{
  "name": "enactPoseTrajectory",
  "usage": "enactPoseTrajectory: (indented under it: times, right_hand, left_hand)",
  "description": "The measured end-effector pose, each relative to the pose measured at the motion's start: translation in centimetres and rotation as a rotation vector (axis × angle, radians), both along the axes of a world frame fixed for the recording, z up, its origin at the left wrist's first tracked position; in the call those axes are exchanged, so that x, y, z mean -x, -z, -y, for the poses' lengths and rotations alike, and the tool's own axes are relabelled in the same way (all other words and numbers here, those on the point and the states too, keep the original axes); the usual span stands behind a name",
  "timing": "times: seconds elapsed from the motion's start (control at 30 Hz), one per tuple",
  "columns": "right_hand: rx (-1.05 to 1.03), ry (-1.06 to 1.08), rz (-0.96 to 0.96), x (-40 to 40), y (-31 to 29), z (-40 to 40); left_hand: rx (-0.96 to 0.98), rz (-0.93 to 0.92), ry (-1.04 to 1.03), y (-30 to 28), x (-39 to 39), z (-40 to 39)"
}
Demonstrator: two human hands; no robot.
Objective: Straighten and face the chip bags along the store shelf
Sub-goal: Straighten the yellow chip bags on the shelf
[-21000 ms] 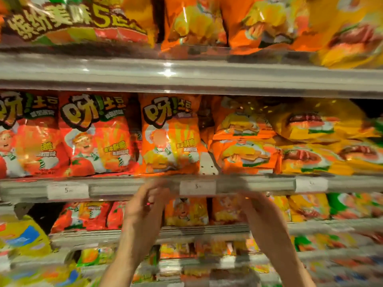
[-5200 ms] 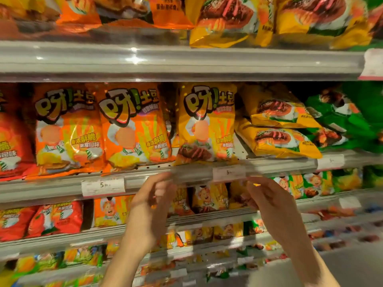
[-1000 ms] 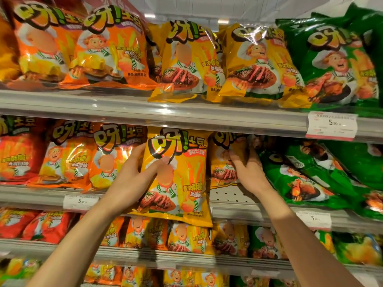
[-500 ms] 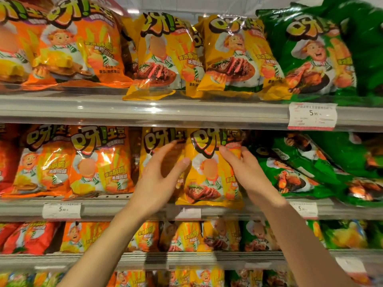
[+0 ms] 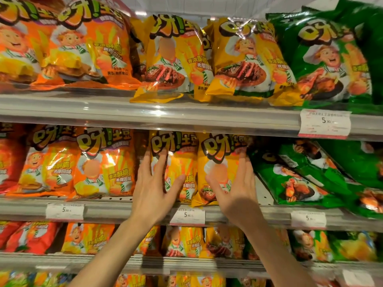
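Flat hands on yellow chip bags, middle shelf (image 5: pixel 116 211)

Left hand (image 5: pixel 154 188) and right hand (image 5: pixel 235 188), fingers spread, each press a yellow bag (image 5: pixel 182 162); green bags (image 5: pixel 300 179) slump rightward, lower shelves blurred.

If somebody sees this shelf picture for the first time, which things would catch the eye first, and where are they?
First, the two open hands in the middle: the left hand and the right hand each rest flat on an upright yellow bag, the left yellow bag and the right yellow bag, on the middle shelf. Next, the green bags to the right lie tilted and slumped, while the orange bags to the left stand facing forward.
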State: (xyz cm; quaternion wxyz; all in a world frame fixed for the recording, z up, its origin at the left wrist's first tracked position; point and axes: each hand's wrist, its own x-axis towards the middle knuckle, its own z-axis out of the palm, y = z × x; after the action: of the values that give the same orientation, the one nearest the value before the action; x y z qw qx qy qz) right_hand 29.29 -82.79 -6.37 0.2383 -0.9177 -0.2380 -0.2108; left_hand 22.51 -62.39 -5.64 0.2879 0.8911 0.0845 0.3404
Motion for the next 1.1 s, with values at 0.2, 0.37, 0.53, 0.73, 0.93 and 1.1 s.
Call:
enactPoseTrajectory:
  times: [0.2, 0.37, 0.53, 0.73, 0.93, 1.1]
  right_hand:
    - [-0.204, -0.035, -0.112, -1.5, -2.4, 0.5]
    - [-0.063, 0.015, 0.162, -1.1, 0.4, 0.6]
    - [-0.183, -0.044, -0.066, -0.4, -1.3, 0.8]
    - [-0.408, 0.017, -0.316, 2.1, -3.5, 2.1]
    - [-0.542, -0.022, -0.267, 6.0, -1.6, 4.6]
    - [-0.56, 0.045, -0.391, 8.8, 1.4, 5.0]
  left_hand:
    - [-0.037, -0.019, -0.002, 0.0, -0.9, 0.0]
    - [-0.073, -0.007, 0.006, 0.6, -0.4, 0.2]
    - [-0.087, -0.014, 0.007, 0.4, -0.6, 0.1]
    - [-0.104, 0.144, 0.051, 0.0, 1.2, -0.9]
    - [0.251, 0.127, 0.275, -0.5, 5.5, -0.8]
    - [0.662, -0.092, 0.404, 2.4, 7.1, -0.3]
